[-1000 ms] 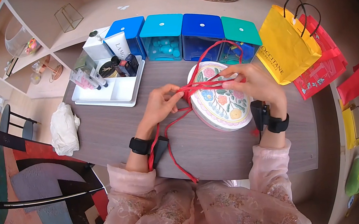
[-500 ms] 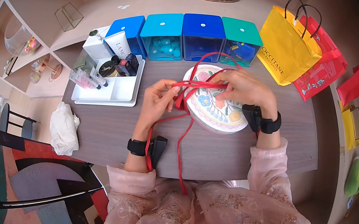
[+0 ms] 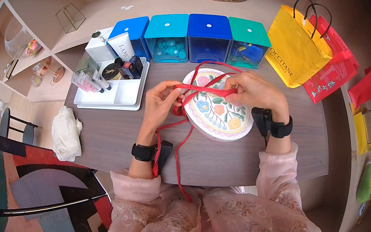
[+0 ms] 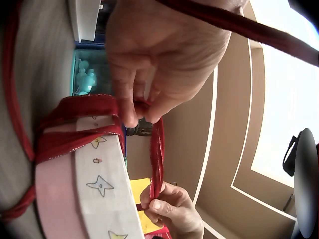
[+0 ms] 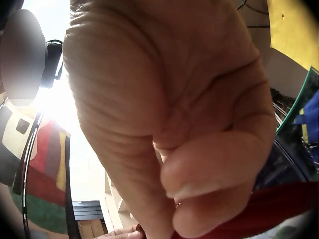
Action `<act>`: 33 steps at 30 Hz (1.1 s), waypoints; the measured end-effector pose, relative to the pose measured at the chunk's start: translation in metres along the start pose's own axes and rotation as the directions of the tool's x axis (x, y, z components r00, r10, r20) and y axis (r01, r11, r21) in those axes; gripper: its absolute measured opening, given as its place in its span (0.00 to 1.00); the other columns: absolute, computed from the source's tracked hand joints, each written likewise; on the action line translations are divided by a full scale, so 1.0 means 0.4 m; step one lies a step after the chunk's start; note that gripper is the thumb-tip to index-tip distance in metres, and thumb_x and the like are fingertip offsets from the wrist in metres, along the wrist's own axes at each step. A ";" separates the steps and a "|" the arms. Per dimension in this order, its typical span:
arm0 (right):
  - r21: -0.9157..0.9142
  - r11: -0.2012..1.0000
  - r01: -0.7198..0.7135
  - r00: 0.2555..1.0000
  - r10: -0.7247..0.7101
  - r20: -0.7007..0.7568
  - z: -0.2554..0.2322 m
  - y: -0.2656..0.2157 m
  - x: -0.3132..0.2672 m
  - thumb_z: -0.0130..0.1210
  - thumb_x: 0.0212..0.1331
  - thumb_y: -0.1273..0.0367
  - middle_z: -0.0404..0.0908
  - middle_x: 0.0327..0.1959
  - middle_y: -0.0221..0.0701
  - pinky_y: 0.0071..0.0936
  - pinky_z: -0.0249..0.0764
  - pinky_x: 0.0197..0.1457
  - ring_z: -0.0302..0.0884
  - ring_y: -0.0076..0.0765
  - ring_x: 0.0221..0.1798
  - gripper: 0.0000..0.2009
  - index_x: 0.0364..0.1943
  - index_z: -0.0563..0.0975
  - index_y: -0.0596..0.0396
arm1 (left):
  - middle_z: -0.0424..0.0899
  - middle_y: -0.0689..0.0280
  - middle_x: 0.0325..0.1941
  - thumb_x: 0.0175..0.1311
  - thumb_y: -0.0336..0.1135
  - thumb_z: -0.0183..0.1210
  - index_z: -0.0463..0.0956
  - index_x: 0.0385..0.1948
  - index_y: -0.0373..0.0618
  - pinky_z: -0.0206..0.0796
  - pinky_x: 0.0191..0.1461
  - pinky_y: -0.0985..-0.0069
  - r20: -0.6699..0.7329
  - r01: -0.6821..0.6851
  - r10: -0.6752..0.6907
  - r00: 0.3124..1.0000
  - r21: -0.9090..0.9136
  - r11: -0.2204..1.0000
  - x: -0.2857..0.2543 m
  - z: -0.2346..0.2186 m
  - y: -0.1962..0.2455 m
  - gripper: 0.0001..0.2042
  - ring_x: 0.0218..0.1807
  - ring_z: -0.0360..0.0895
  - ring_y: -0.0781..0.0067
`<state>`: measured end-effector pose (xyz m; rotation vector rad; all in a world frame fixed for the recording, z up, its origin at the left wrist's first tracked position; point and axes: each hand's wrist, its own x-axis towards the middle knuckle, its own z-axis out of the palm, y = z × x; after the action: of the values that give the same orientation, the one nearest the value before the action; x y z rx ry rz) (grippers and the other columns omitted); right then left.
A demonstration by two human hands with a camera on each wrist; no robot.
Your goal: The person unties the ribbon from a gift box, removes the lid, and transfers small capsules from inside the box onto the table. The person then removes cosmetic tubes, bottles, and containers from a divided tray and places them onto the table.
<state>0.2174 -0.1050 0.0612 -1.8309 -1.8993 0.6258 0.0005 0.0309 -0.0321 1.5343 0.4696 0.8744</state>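
The grey-brown wooden surface (image 3: 230, 157) carries everything here, with a row of four blue and teal lidded plastic bins (image 3: 192, 35) along its far edge and a white divided tray of cosmetics (image 3: 112, 91) to the left, all set back so the middle stays free for working. A yellow paper shopping bag (image 3: 297, 46) stands at the right, clear of the hands. In the middle lies the round tin with a floral-painted lid (image 3: 217, 111), tilted up off the surface, probably so the ribbon can pass beneath it. The long red ribbon (image 3: 205, 90) crosses the lid and trails down toward the person's lap. The right hand (image 3: 259, 93) pinches the ribbon over the lid's right side, keeping it taut. The left hand (image 3: 160, 104) has its fingers (image 4: 130, 107) pinched on the ribbon at the tin's left rim, where the strands gather.
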 end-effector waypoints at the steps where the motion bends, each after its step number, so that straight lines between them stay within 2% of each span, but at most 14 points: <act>1: 0.028 1.000 -0.011 1.000 0.011 -0.008 0.000 0.004 -0.001 0.62 0.47 0.70 0.76 0.20 0.34 0.25 0.64 0.25 0.73 0.25 0.22 0.09 0.29 0.76 0.60 | 0.81 0.65 0.27 0.63 0.29 0.56 0.77 0.42 0.36 0.72 0.28 0.85 0.000 0.000 0.000 1.000 0.000 1.000 0.000 0.000 -0.001 0.10 0.29 0.77 0.82; 2: 0.029 1.000 -0.011 1.000 0.011 -0.008 -0.002 0.004 -0.003 0.62 0.47 0.70 0.76 0.20 0.34 0.25 0.64 0.25 0.73 0.25 0.22 0.09 0.29 0.76 0.60 | 0.81 0.65 0.29 0.61 0.29 0.57 0.77 0.43 0.36 0.73 0.30 0.84 -0.007 0.016 -0.016 1.000 0.009 1.000 0.001 -0.001 -0.003 0.10 0.31 0.77 0.82; 4: 0.041 0.995 -0.092 0.996 0.093 -0.005 -0.008 -0.001 -0.006 0.60 0.48 0.71 0.76 0.23 0.43 0.34 0.67 0.32 0.74 0.42 0.27 0.08 0.29 0.75 0.62 | 0.81 0.64 0.31 0.60 0.28 0.59 0.77 0.43 0.37 0.74 0.31 0.84 -0.014 0.032 -0.032 0.999 0.017 0.999 0.003 -0.003 -0.010 0.11 0.32 0.77 0.81; 6: 0.055 0.995 -0.080 0.996 0.082 -0.036 -0.013 0.001 -0.010 0.60 0.49 0.71 0.76 0.23 0.43 0.34 0.67 0.31 0.74 0.41 0.27 0.09 0.30 0.75 0.62 | 0.81 0.64 0.34 0.55 0.28 0.63 0.77 0.41 0.38 0.73 0.30 0.84 -0.019 -0.025 0.027 0.999 0.092 0.995 0.006 -0.004 -0.018 0.12 0.32 0.77 0.81; 10: 0.022 0.994 -0.104 0.984 0.106 -0.143 -0.019 -0.002 -0.011 0.60 0.52 0.68 0.75 0.22 0.44 0.33 0.66 0.30 0.74 0.39 0.25 0.10 0.32 0.76 0.63 | 0.80 0.64 0.34 0.50 0.32 0.68 0.77 0.39 0.38 0.71 0.28 0.84 -0.044 -0.012 0.019 0.999 0.141 0.990 0.003 -0.008 -0.018 0.15 0.31 0.78 0.80; 12: 0.031 0.993 -0.111 0.982 0.114 -0.150 -0.023 -0.010 -0.011 0.59 0.53 0.68 0.75 0.21 0.44 0.33 0.66 0.29 0.73 0.39 0.24 0.10 0.32 0.76 0.63 | 0.81 0.65 0.31 0.50 0.32 0.69 0.75 0.41 0.37 0.70 0.29 0.84 -0.004 0.042 -0.043 0.999 0.356 0.933 0.000 -0.011 -0.017 0.17 0.31 0.76 0.83; 16: 0.066 0.994 -0.089 0.973 0.100 -0.208 -0.019 -0.003 -0.008 0.59 0.54 0.67 0.73 0.18 0.43 0.33 0.64 0.27 0.71 0.37 0.21 0.11 0.31 0.76 0.63 | 0.80 0.67 0.29 0.48 0.33 0.70 0.74 0.40 0.38 0.68 0.24 0.85 0.003 0.109 -0.119 0.993 0.373 0.921 0.001 -0.007 -0.005 0.19 0.27 0.76 0.84; 19: 0.080 0.994 -0.079 0.968 0.096 -0.233 -0.017 0.003 -0.004 0.58 0.55 0.67 0.73 0.17 0.42 0.32 0.63 0.25 0.70 0.34 0.20 0.10 0.30 0.76 0.63 | 0.78 0.70 0.26 0.47 0.33 0.71 0.73 0.37 0.39 0.65 0.20 0.87 -0.016 0.119 -0.119 0.993 0.277 0.954 -0.002 -0.004 -0.003 0.18 0.25 0.75 0.85; 21: 0.096 0.994 -0.060 0.962 0.084 -0.260 -0.015 0.005 -0.003 0.58 0.55 0.67 0.72 0.17 0.41 0.32 0.63 0.25 0.69 0.33 0.19 0.10 0.29 0.76 0.63 | 0.76 0.73 0.24 0.46 0.34 0.71 0.70 0.35 0.41 0.63 0.19 0.88 0.028 0.233 -0.250 0.968 0.271 0.934 -0.003 -0.003 0.016 0.19 0.24 0.74 0.86; 24: 0.112 0.992 -0.049 0.952 0.080 -0.295 -0.014 -0.005 -0.003 0.58 0.56 0.67 0.72 0.16 0.40 0.31 0.62 0.24 0.68 0.33 0.19 0.10 0.29 0.76 0.63 | 0.76 0.71 0.24 0.46 0.33 0.71 0.69 0.37 0.41 0.63 0.18 0.88 0.089 0.165 -0.201 0.976 0.306 0.938 -0.007 -0.004 0.012 0.20 0.23 0.73 0.87; 28: 0.142 0.989 -0.035 0.944 0.080 -0.321 -0.012 -0.001 0.001 0.58 0.56 0.67 0.73 0.16 0.39 0.30 0.63 0.24 0.67 0.31 0.18 0.10 0.29 0.76 0.63 | 0.77 0.68 0.22 0.48 0.33 0.70 0.70 0.33 0.39 0.62 0.15 0.85 0.067 0.161 -0.183 0.981 0.252 0.954 -0.008 -0.007 0.008 0.17 0.20 0.71 0.85; 30: 0.134 0.990 -0.040 0.944 0.081 -0.319 -0.014 0.001 0.002 0.58 0.56 0.67 0.73 0.16 0.38 0.29 0.63 0.24 0.68 0.30 0.19 0.10 0.28 0.76 0.63 | 0.77 0.72 0.25 0.55 0.30 0.62 0.69 0.39 0.40 0.63 0.18 0.88 0.024 0.268 -0.280 0.960 0.219 0.938 -0.004 -0.013 0.013 0.13 0.23 0.72 0.87; 31: 0.126 0.991 -0.045 0.945 0.083 -0.316 -0.014 0.002 0.003 0.58 0.55 0.67 0.73 0.16 0.38 0.28 0.63 0.24 0.68 0.29 0.19 0.10 0.28 0.77 0.63 | 0.77 0.72 0.25 0.55 0.30 0.62 0.69 0.39 0.40 0.63 0.18 0.88 0.024 0.268 -0.280 0.960 0.219 0.938 -0.003 -0.015 0.010 0.13 0.23 0.72 0.87; 33: 0.120 0.990 -0.073 0.945 0.107 -0.310 -0.019 -0.009 0.001 0.58 0.55 0.67 0.73 0.16 0.37 0.28 0.63 0.24 0.68 0.27 0.19 0.11 0.27 0.77 0.63 | 0.77 0.71 0.26 0.58 0.27 0.56 0.70 0.39 0.39 0.63 0.19 0.88 -0.026 0.218 -0.217 0.976 0.222 0.950 -0.002 -0.019 -0.002 0.09 0.24 0.72 0.87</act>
<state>0.2187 -0.1045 0.0695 -1.8316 -1.5519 0.4238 -0.0054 0.0355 -0.0333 1.6494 0.7446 0.6673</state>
